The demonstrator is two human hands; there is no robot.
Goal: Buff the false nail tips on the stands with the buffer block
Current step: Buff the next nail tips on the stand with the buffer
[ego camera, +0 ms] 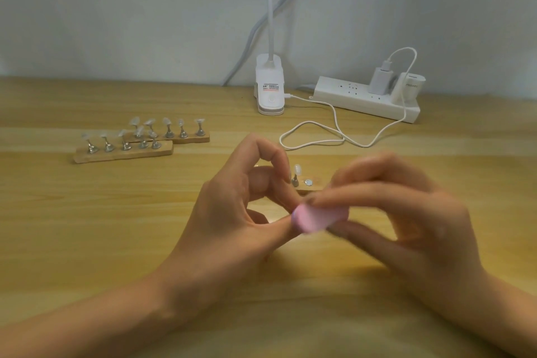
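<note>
My right hand [406,212] pinches a pink buffer block [315,219], which is blurred by motion. The block touches the tip of my left hand [232,212], whose thumb and a finger pinch something small that the block hides. Behind my hands a third wooden base [308,190] carries one stand with a clear nail tip [296,173] and a bare metal disc [308,182]. Two wooden bases [122,152] [191,138] at the left hold several metal stands topped with clear nail tips.
A white clip lamp [270,87] stands at the back of the wooden table. A white power strip [366,99] with chargers lies to its right. A white cable [325,128] loops across the table between them.
</note>
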